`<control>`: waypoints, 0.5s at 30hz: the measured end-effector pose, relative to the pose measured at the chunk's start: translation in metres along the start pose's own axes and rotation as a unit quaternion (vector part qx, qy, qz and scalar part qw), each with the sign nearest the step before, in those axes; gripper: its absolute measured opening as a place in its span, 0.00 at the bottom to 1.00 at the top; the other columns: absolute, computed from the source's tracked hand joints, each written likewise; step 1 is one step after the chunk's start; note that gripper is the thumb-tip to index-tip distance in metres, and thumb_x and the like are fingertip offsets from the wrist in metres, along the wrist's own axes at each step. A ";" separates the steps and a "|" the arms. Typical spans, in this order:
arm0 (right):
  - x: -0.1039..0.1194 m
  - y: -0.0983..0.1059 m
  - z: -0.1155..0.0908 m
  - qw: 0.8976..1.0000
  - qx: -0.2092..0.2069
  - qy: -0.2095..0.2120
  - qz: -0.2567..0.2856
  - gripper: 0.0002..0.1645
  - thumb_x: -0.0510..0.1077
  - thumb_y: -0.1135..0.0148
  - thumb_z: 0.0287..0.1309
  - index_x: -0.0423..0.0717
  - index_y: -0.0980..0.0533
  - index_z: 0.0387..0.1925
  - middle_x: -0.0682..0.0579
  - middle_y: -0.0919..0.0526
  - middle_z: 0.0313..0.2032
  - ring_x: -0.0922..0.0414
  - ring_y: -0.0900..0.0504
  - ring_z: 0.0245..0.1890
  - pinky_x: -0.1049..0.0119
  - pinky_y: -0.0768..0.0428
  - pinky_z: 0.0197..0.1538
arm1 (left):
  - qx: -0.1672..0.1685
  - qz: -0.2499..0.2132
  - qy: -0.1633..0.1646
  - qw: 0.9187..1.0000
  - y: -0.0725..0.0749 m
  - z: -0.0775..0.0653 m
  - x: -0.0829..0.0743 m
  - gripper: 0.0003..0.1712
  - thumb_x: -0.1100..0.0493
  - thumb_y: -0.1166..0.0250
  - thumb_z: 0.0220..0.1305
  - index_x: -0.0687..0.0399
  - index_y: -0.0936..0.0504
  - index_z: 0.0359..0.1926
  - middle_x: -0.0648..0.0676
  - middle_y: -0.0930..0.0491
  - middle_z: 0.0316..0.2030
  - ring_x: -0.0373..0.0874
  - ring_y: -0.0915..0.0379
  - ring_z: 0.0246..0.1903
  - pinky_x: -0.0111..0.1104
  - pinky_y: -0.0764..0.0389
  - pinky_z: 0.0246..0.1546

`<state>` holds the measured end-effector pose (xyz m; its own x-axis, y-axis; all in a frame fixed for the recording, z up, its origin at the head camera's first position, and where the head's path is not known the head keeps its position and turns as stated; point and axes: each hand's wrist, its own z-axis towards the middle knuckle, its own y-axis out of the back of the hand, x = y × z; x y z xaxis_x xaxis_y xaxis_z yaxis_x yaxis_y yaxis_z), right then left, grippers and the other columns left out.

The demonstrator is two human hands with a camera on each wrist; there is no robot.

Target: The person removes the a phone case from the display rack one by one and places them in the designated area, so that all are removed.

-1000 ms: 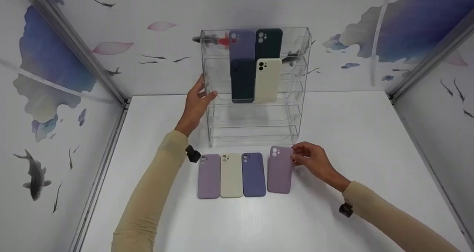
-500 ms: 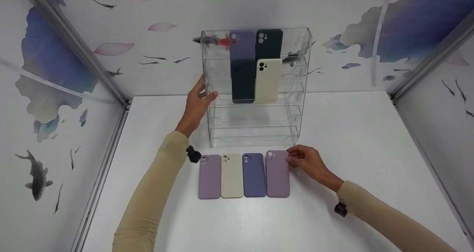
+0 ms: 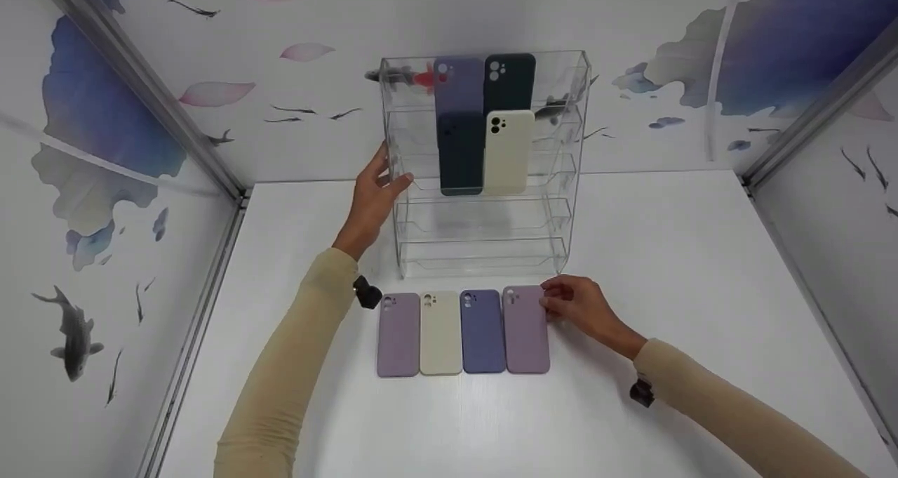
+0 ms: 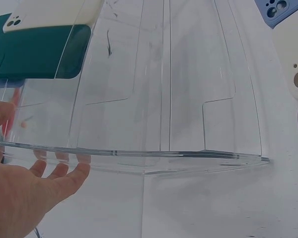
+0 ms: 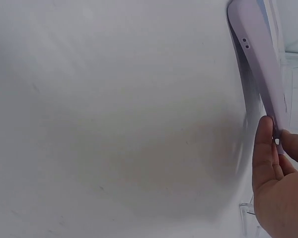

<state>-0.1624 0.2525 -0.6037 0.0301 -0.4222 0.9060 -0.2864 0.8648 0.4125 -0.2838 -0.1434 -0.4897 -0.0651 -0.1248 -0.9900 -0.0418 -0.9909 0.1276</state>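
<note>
My left hand (image 3: 368, 201) grips the left side panel of a clear acrylic display rack (image 3: 484, 251), thumb at the front edge and fingers along the outside. Its fingers (image 4: 77, 178) show through the clear panel in the left wrist view. My right hand (image 3: 586, 309) pinches the top right corner of a light purple phone case (image 3: 526, 334) at the right end of a row. In the right wrist view, that corner of the case (image 5: 258, 59) is slightly raised off the table. Left of it lie a blue-violet case (image 3: 483, 334), a cream case (image 3: 440, 334) and another light purple case (image 3: 398, 337).
On the rack's upper tiers lean a blue-violet case (image 3: 459, 88), a dark green case (image 3: 510, 85), a dark navy or teal case (image 3: 460, 155) and a cream case (image 3: 510, 155). The white table (image 3: 659, 239) is enclosed by patterned walls (image 3: 435, 15).
My right hand has brought the light purple case left and down beside the blue-violet one, closing the gap in the row. The left hand stays on the rack.
</note>
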 end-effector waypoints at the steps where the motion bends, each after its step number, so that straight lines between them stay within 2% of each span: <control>1: 0.000 -0.001 0.000 1.000 0.000 -0.003 0.000 0.14 0.30 0.29 0.70 0.27 0.16 0.55 0.40 0.10 0.42 0.50 0.11 0.41 0.66 0.10 0.41 | -0.001 0.000 0.001 1.000 0.000 0.000 0.000 0.49 0.55 0.32 0.81 0.43 0.50 0.91 0.58 0.41 0.85 0.62 0.41 0.82 0.51 0.29 0.77; 6: 0.003 -0.003 0.002 1.000 0.002 -0.003 -0.017 0.14 0.30 0.29 0.70 0.26 0.16 0.54 0.38 0.09 0.43 0.47 0.10 0.43 0.63 0.09 0.41 | -0.002 0.000 0.004 1.000 0.001 0.000 0.001 0.50 0.55 0.32 0.81 0.45 0.51 0.91 0.59 0.42 0.85 0.62 0.41 0.82 0.50 0.29 0.77; 12: 0.003 -0.006 0.006 0.998 -0.001 -0.005 -0.067 0.12 0.31 0.27 0.69 0.28 0.14 0.52 0.40 0.08 0.41 0.49 0.10 0.43 0.69 0.13 0.42 | 0.001 -0.004 0.008 1.000 0.001 0.002 0.001 0.49 0.56 0.32 0.81 0.44 0.50 0.91 0.60 0.41 0.85 0.63 0.41 0.82 0.49 0.28 0.77; 15: 0.004 -0.006 0.008 0.997 -0.001 -0.006 -0.078 0.12 0.31 0.27 0.69 0.28 0.14 0.51 0.41 0.08 0.40 0.50 0.10 0.42 0.69 0.13 0.42 | 0.000 -0.003 0.006 1.000 0.001 0.002 0.002 0.49 0.56 0.32 0.81 0.43 0.50 0.91 0.60 0.40 0.84 0.63 0.40 0.81 0.50 0.28 0.76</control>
<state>-0.1682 0.2431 -0.6034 0.0615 -0.5544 0.8300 -0.2771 0.7894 0.5478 -0.2861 -0.1444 -0.4915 -0.0529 -0.1203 -0.9913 -0.0420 -0.9916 0.1226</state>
